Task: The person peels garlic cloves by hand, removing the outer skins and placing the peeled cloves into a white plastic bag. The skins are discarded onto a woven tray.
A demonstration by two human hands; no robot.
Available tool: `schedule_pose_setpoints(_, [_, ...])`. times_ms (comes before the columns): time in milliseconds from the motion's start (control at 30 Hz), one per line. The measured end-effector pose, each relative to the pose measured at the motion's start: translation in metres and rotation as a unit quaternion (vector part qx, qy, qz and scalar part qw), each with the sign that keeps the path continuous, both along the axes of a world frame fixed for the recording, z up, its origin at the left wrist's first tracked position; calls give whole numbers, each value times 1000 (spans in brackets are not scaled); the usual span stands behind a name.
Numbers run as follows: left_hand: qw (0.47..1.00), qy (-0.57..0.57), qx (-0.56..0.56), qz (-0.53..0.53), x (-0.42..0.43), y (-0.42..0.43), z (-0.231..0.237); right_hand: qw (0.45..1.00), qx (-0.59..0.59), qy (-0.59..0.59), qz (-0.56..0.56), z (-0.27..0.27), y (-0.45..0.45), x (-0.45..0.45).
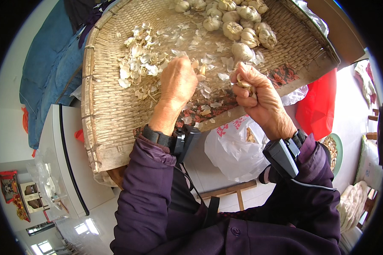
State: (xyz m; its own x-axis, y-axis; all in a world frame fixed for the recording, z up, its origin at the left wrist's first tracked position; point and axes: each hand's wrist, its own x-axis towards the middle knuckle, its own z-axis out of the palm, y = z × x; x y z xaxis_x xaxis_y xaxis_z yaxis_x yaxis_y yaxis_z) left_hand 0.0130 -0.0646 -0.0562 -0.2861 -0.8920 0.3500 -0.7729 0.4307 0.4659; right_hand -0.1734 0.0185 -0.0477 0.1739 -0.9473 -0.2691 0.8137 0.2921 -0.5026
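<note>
A woven wicker winnowing tray [111,111] lies before me. My right hand [258,95] is closed around a partly broken garlic bulb [245,85] above the tray's near edge. My left hand [180,79] hangs over the middle of the tray, fingers curled; whether it pinches anything is hidden. Garlic pieces [201,69] show just right of its fingertips. Loose garlic skins [137,60] are heaped to its left, with more scattered about. Whole garlic bulbs [233,30] are piled at the back right, and one bulb [242,52] lies just beyond my right hand.
A white plastic bag [233,153] with contents hangs below the tray's near edge. A red bag [317,105] and a green basin [338,153] holding small pieces are at the right. A white cabinet-like appliance [73,159] stands at the left.
</note>
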Motion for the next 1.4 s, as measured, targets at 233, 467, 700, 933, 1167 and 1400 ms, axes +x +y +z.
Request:
schedule_pose_setpoints(233, [968,195,155,-15,1,12,25,998,2,59,11,0,-2,4])
schedule_pose_setpoints(467, [934,262,240,-39,-1,22,35,991,-13,133,30,10,-9,12])
schedule_pose_setpoints(700, [975,156,82,-138,-13,38,29,978,-41,202,7,11,-12,22])
schedule_pose_setpoints(933, [986,131,71,-69,1,29,27,983,-40,179,-5,12,-11,13])
schedule_pose_setpoints(1167, [995,-10,1,-98,12,24,17,997,-9,62,-33,5,-15,-2])
schedule_pose_setpoints(1400, [988,-94,-73,-99,3,24,10,999,-4,47,-21,2,-13,-2])
